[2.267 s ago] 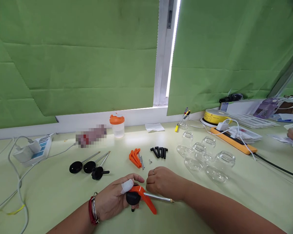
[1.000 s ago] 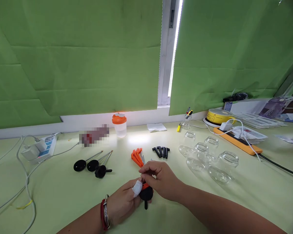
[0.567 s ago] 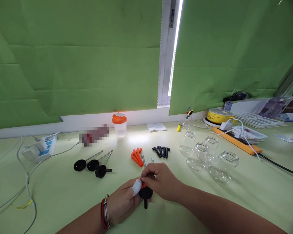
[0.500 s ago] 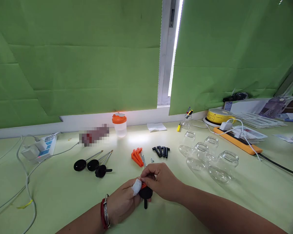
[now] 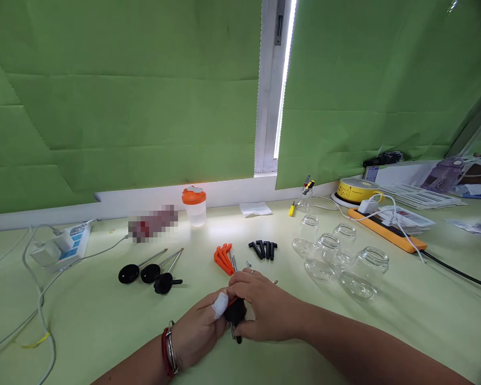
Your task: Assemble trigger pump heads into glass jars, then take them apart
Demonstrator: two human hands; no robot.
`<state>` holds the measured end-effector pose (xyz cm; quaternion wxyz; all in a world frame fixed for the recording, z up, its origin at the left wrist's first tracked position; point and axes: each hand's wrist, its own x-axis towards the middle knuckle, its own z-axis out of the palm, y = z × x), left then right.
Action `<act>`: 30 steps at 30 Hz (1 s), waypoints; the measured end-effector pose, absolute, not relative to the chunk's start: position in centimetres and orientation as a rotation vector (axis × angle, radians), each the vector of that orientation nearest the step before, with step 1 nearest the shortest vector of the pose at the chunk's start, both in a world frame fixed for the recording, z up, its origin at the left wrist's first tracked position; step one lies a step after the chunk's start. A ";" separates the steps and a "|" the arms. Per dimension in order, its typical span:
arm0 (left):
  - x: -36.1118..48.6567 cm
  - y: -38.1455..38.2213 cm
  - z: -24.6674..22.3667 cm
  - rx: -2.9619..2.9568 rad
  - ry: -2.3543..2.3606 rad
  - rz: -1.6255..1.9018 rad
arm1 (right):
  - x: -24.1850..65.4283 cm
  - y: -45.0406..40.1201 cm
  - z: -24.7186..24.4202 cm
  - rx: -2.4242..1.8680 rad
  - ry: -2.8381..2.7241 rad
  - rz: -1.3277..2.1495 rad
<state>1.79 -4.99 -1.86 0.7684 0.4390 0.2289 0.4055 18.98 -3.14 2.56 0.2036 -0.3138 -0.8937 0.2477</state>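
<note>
My left hand [image 5: 202, 326], its thumb wrapped in white, is closed around a black round part [image 5: 235, 310] with a strip of orange on top. Over that part's right side curls my right hand [image 5: 270, 310], thumb and fingers pressed against it. Below the round part a black stem [image 5: 239, 339] and a thin metal rod [image 5: 232, 330] stick out. A metal tip [image 5: 276, 282] shows behind my right knuckles. Just beyond my hands lie several orange angled pieces [image 5: 223, 259], metal rods [image 5: 234, 263], tiny screws [image 5: 248, 264] and several black L-shaped pieces [image 5: 263, 249].
Black discs with metal rods [image 5: 150, 272] lie to the left. Several glass jars [image 5: 327, 256] stand on the right. Toward the back are an orange-lidded cup [image 5: 194, 206], a folded paper [image 5: 255, 209], an orange power strip [image 5: 385, 231] and a white one [image 5: 74, 246] with cables.
My right hand has shifted lower over the black part, its thumb now down by the stem. A metal rod now shows beside the stem, and a metal tip shows behind my right hand.
</note>
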 end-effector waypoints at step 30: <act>1.2 -4.1 -0.8 1.192 1.000 0.847 | 25.8 6.8 -2.7 -1.819 -1.918 0.238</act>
